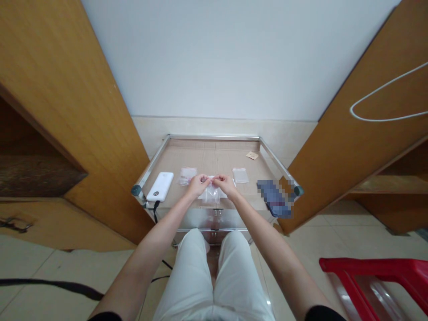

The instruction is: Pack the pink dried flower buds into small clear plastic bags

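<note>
My left hand (199,184) and my right hand (224,183) meet over the front middle of a small cabinet top (214,154). Between them the fingertips pinch the upper edge of a clear plastic bag (211,195), which hangs toward the front edge. What is inside the bag, if anything, is too small to tell. Left of my hands lies a stack of clear plastic bags (187,174). On the right is a flat, clear square piece (240,175), perhaps another stack of bags.
A white power bank (161,187) with a black cable lies at the left. At the right is a blurred dark phone-like object (276,198); behind it lies a small tan paper piece (252,155). A metal rail (214,137) edges the top. A red stool (374,265) stands at lower right.
</note>
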`<state>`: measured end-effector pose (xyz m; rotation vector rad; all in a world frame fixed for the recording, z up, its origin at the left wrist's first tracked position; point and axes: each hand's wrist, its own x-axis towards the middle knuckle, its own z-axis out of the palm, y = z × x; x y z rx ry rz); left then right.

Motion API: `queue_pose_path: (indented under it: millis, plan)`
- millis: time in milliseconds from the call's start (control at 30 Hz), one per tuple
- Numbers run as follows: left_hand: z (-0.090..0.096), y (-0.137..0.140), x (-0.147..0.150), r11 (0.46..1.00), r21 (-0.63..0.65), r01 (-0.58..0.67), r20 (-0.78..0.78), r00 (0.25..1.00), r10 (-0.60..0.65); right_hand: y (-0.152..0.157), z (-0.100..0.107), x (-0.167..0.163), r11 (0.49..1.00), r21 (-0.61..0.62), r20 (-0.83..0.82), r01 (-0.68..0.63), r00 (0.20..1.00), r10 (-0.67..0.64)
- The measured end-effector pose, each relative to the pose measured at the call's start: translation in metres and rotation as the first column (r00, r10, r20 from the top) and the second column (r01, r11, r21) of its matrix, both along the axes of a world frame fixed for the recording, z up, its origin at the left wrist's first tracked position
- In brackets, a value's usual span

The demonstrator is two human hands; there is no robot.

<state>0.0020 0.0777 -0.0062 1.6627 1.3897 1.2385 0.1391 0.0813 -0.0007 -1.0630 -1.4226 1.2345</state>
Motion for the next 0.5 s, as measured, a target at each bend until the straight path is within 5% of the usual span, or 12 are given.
queue_pose_path:
  millis: [300, 500]
  plan:
    - [0.018, -0.004, -0.004, 0.984, -0.162, 0.079, 0.193, 0.98, -0.047, 0.006, 0.01, 0.016, 0.978, -0.064, 0.034, -0.199, 0.979, 0.201]
    - [0.025, -0.014, -0.004, 0.946, -0.256, 0.2, 0.327, 0.939, -0.109, 0.01, 0.017, 0.022, 0.995, -0.021, 0.03, -0.094, 0.995, 0.095]
